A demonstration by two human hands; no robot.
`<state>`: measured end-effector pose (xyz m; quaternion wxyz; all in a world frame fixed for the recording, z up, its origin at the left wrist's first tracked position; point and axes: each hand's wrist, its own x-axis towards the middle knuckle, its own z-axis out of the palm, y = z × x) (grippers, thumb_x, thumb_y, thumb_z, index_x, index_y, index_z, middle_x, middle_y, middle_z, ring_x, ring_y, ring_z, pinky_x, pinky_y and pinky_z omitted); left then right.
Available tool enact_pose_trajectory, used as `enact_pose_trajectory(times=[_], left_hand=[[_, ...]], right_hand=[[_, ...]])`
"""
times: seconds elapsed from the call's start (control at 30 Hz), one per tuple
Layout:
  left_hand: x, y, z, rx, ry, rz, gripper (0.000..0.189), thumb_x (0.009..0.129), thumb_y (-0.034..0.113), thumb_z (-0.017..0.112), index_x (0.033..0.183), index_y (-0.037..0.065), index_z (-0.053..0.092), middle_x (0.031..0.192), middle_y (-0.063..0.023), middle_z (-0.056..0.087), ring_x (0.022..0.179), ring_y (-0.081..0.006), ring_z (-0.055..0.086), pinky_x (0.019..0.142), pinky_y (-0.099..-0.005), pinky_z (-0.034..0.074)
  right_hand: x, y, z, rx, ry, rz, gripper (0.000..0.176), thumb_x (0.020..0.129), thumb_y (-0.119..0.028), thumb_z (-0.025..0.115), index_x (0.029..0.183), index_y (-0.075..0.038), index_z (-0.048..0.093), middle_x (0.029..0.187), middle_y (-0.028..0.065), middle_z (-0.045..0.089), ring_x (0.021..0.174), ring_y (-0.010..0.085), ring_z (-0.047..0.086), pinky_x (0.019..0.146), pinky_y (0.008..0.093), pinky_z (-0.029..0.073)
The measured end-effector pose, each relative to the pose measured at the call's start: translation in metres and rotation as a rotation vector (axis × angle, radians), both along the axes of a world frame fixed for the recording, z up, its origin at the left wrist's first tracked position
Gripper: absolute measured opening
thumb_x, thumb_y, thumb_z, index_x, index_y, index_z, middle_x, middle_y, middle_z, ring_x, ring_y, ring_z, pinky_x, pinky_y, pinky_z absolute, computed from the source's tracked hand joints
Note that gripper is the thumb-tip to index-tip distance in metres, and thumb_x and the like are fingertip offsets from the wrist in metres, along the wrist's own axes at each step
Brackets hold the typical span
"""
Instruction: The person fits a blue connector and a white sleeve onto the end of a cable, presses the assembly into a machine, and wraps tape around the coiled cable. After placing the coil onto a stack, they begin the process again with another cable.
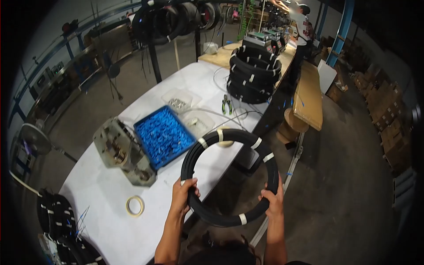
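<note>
A thick black cable coil (196, 150), bound at several spots with white tape, is held up over the table's near right edge. My left hand (182, 195) is closed on its left side, and my right hand (273, 197) grips its right side. Beyond the coil, a blue tray (190, 134) full of small blue pieces lies on the white table (101, 216). Left of the tray stands a grey metal machine (119, 150). A roll of tape (134, 206) lies flat nearer to me.
Stacked black coils (251, 79) stand at the table's far end, near green-handled pliers (227, 104) and clear containers (198, 123). More coils (57, 216) lie at lower left. A fan (35, 139) is at left. Another person (301, 28) stands far back.
</note>
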<state>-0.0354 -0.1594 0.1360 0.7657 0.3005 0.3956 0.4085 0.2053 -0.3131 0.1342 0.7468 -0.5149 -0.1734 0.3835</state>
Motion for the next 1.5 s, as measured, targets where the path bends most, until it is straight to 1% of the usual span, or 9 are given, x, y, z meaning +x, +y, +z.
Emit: enact_pose_trajectory(times=[0.13,0.3,0.43,0.93,1.07,1.13,1.2,1.3,1.5], left_hand=[[0.013,0.015,0.005,0.21,-0.108,-0.043,0.037,0.08,0.011,0.069,0.111,0.0,0.05,0.085,-0.0088,0.057,0.067,-0.018,0.061,0.062,-0.0325,0.055],[0.031,0.022,0.016,0.379,-0.126,-0.203,0.099,0.069,0.005,0.081,0.146,0.01,0.019,0.131,-0.023,0.046,0.106,-0.0385,0.061,0.077,-0.0456,0.059],[0.066,0.051,0.019,0.407,0.046,-0.145,0.087,0.079,-0.009,0.065,0.147,0.012,0.014,0.102,-0.0102,0.049,0.079,-0.023,0.065,0.067,-0.0365,0.058],[0.294,0.305,0.159,0.706,-0.102,-0.02,0.048,0.087,0.018,0.063,0.126,-0.001,0.041,0.088,-0.0087,0.055,0.066,-0.0165,0.062,0.058,-0.0301,0.054],[0.368,0.411,0.133,1.064,0.204,-0.022,0.058,0.092,0.033,0.063,0.132,-0.003,0.039,0.099,-0.0113,0.062,0.08,-0.0176,0.063,0.068,-0.0307,0.053],[0.386,0.436,0.099,0.98,0.424,-0.289,0.085,0.089,0.047,0.063,0.142,-0.008,0.026,0.134,-0.0247,0.046,0.126,-0.032,0.045,0.106,-0.0393,0.036],[0.39,0.416,0.082,1.178,0.534,-0.102,0.099,0.089,0.049,0.062,0.148,-0.008,0.007,0.154,-0.0285,0.011,0.146,-0.0335,0.011,0.117,-0.0382,0.014],[0.387,0.42,0.082,1.136,0.507,-0.279,0.108,0.088,0.049,0.062,0.147,-0.008,-0.008,0.155,-0.0292,-0.009,0.147,-0.0337,-0.01,0.118,-0.0353,0.004],[0.366,0.391,0.087,1.084,0.482,-0.219,0.1,0.09,0.047,0.061,0.149,-0.007,0.002,0.155,-0.031,0.0,0.147,-0.0354,0.0,0.118,-0.0355,0.008]], right_hand=[[0.02,0.026,-0.005,0.143,0.052,-0.047,0.093,0.067,0.008,0.055,0.151,-0.013,0.022,0.097,0.0067,0.047,0.071,0.0139,0.054,0.057,0.0297,0.052],[0.034,0.058,-0.008,0.293,0.118,-0.121,0.084,0.066,0.008,0.052,0.145,-0.011,0.03,0.096,0.0057,0.046,0.071,0.0118,0.048,0.058,0.0268,0.049],[0.05,0.085,0.006,0.352,0.067,-0.203,0.083,0.066,0.008,0.052,0.145,-0.011,0.031,0.099,0.0052,0.047,0.074,0.0112,0.049,0.059,0.0273,0.049],[0.252,0.31,0.151,0.448,-0.217,-0.262,0.07,0.074,0.002,0.061,0.139,-0.007,0.037,0.088,0.0034,0.056,0.067,0.0122,0.055,0.055,0.0241,0.047],[0.327,0.382,0.148,0.094,-0.585,-0.342,0.09,0.084,-0.024,0.066,0.151,0.0,0.011,0.143,0.0242,0.04,0.13,0.0339,0.043,0.11,0.0397,0.031],[0.334,0.4,0.115,-0.261,-0.712,-0.357,0.093,0.088,-0.041,0.061,0.151,0.0,0.006,0.151,0.0299,0.026,0.141,0.0378,0.028,0.114,0.0397,0.024],[0.336,0.409,0.075,-0.293,-0.743,-0.351,0.093,0.091,-0.051,0.055,0.152,-0.001,0.005,0.151,0.032,0.021,0.142,0.0401,0.024,0.114,0.0402,0.023],[0.35,0.418,0.047,-0.281,-0.851,-0.452,0.091,0.092,-0.063,0.043,0.154,-0.012,0.0,0.15,0.0304,0.028,0.138,0.0415,0.032,0.111,0.0411,0.028],[0.311,0.392,0.069,-0.288,-0.764,-0.405,0.088,0.093,-0.061,0.045,0.154,-0.015,0.001,0.154,0.0246,0.023,0.14,0.0393,0.028,0.112,0.0415,0.027]])
